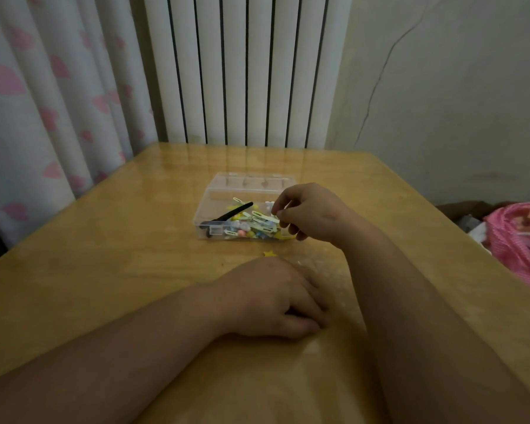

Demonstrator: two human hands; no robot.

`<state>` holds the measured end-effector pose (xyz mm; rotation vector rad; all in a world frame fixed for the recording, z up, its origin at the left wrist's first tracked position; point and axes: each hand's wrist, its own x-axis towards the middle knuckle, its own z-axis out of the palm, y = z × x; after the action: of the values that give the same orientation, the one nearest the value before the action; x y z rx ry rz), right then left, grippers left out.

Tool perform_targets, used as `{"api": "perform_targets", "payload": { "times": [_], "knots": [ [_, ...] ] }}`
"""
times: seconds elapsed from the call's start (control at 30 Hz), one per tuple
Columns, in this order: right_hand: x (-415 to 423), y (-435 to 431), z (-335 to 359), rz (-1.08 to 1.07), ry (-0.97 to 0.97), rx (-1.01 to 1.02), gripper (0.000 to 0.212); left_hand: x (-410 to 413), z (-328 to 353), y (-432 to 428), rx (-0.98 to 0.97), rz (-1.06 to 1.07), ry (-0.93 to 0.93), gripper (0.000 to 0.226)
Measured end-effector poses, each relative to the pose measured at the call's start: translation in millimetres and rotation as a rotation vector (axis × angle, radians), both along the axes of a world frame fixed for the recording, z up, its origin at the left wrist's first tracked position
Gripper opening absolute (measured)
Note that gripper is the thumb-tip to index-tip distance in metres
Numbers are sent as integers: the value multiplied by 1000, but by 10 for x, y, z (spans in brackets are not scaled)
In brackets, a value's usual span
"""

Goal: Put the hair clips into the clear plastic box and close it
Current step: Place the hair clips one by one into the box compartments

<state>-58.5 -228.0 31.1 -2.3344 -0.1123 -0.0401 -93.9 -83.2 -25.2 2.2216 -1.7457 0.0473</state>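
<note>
Right hand point(311, 214) at the clear plastic box point(210, 194), fingers point(283, 213) on a pale clip point(268, 219); left hand point(273, 298) on table point(104, 240).

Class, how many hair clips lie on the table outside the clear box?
1: a yellow star clip on the table, between the clear box and the left hand. Others may be hidden under that hand.

The table point(104, 240) looks like wood under a smooth, glossy coat that mirrors the smooth-painted radiator point(236, 71) at 12 o'clock. The clear plastic box point(208, 206) is transparent and shiny, and its hair clips point(257, 228) look like slick plastic. At 9 o'clock hangs a soft cloth curtain point(43, 102); at 2 o'clock the wall point(456, 87) is matt and cracked.
</note>
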Motion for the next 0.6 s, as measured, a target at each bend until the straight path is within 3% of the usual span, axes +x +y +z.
{"api": "perform_targets", "payload": {
  "times": [0.13,0.33,0.6],
  "knots": [
    [3,5,-9,-2,1,-8,14,39,-19,38,-44,117,-31,29],
    [13,12,-27,-13,-28,-10,13,216,29,126,61,284,-123,34],
    [9,-1,-13,-69,-62,16,14,344,44,193,27,411,-39,31]
  ]
}}
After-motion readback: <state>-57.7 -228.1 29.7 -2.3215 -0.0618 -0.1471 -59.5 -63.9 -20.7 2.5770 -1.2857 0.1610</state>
